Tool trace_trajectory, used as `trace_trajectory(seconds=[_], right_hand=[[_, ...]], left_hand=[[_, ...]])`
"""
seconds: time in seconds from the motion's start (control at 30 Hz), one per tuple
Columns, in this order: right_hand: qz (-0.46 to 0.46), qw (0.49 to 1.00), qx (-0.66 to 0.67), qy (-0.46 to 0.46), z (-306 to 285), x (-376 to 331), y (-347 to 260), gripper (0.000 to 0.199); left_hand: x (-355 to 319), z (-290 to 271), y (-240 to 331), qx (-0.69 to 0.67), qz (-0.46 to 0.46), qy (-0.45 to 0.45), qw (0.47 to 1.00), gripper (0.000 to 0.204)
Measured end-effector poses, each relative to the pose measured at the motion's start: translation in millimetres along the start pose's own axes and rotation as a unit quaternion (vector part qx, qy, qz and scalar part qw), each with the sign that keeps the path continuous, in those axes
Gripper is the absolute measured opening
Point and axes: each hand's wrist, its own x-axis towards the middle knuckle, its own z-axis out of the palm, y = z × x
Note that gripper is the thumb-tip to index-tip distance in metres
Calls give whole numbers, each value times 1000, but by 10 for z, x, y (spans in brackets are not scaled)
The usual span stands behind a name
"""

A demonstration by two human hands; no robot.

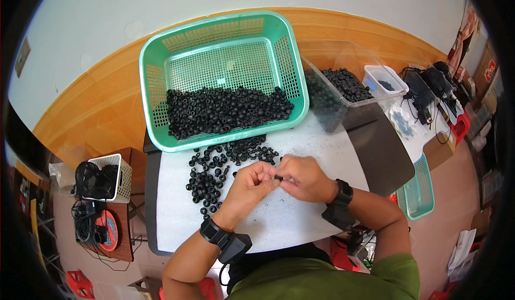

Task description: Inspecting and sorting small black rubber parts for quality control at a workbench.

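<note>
My left hand (252,183) and my right hand (304,178) meet over the white sheet (284,219) on the table. Between their pinched fingertips is a small black part (278,177), mostly covered by the fingers. Both hands are closed on it. Left of my left hand lie loose black round parts (204,187), several of them with a hole in the middle. More black parts (247,149) spread below the green basket (225,143), which stands tilted at the back and holds a heap of the same black parts (225,109).
At the back right stands a clear plastic bin (322,104) of black parts, with a small white tub (397,80) beside it. Cables and dark devices (429,91) lie farther right. A white basket (125,176) sits on a side table at left, above an orange dish (111,230).
</note>
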Motion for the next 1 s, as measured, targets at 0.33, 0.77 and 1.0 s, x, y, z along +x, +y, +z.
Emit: trace_trajectory(seconds=[0.33,0.77,1.0], right_hand=[[50,916,-309,253,-1475,402,275,27],[15,974,-204,-100,-235,187,200,6],[82,953,-255,-145,69,247,430,23]], left_hand=[[20,-89,75,-33,65,178,981,10],[14,-161,50,-81,64,257,961,10],[19,-142,12,-70,59,249,964,11]])
